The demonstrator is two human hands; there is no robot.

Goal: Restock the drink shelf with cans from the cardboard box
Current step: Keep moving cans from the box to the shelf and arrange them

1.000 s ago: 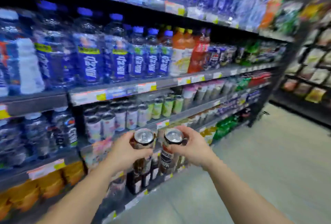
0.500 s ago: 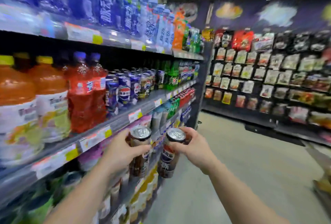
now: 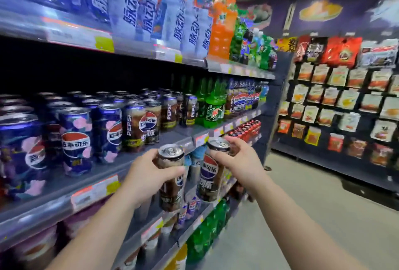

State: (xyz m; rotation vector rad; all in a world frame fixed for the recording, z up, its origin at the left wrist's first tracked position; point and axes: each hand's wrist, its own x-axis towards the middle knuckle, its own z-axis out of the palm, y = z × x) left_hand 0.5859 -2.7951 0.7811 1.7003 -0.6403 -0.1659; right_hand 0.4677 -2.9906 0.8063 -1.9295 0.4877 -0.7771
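Before the drink shelf (image 3: 190, 140), left hand (image 3: 149, 176) grasping one can (image 3: 171, 185), right hand (image 3: 239, 163) another can (image 3: 210, 174)

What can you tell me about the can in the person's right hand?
The can in the right hand is tall and slim, looks like metal, with a silver top and unopened pull tab. Its dark cola-coloured side bears a red, white and blue Pepsi roundel with Chinese characters. It tilts slightly, held in the air in front of the shelf edge. The right hand grips its upper part; nothing else touches it.
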